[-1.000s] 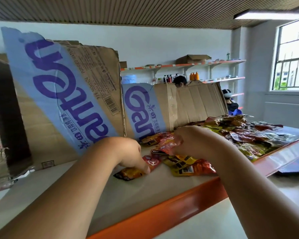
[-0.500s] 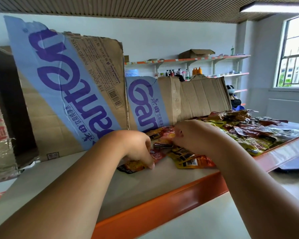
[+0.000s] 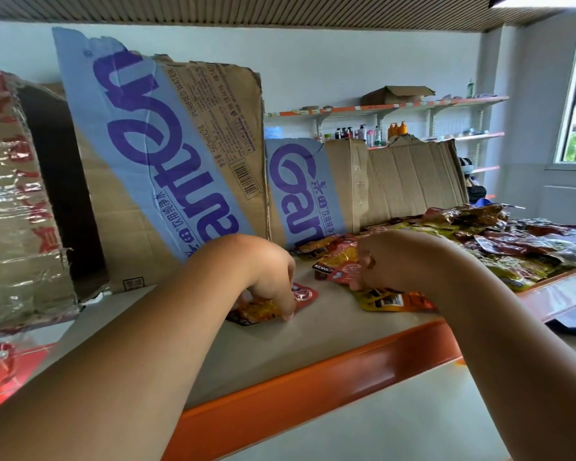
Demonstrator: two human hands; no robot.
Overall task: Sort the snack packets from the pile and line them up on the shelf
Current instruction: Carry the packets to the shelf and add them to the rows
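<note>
Item: packet [image 3: 304, 295]. Glossy foil, flat, crinkly. Lies on shelf [image 3: 313, 387], pinched under left hand [image 3: 266, 277]. Right hand [image 3: 393, 261] pinches 2nd packet [image 3: 338, 272], at 2 o'clock of the 1st. Pile [image 3: 499, 247]: 3 o'clock. Handling: square 1 edge to the orange lip and press flat; the slick film will likely slide.

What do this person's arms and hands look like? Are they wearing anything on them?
The left forearm and right forearm are bare, and no sleeve reaches into view. The left hand and right hand wear no gloves. No watch, bracelet or ring shows on the sides that face the camera.
</note>
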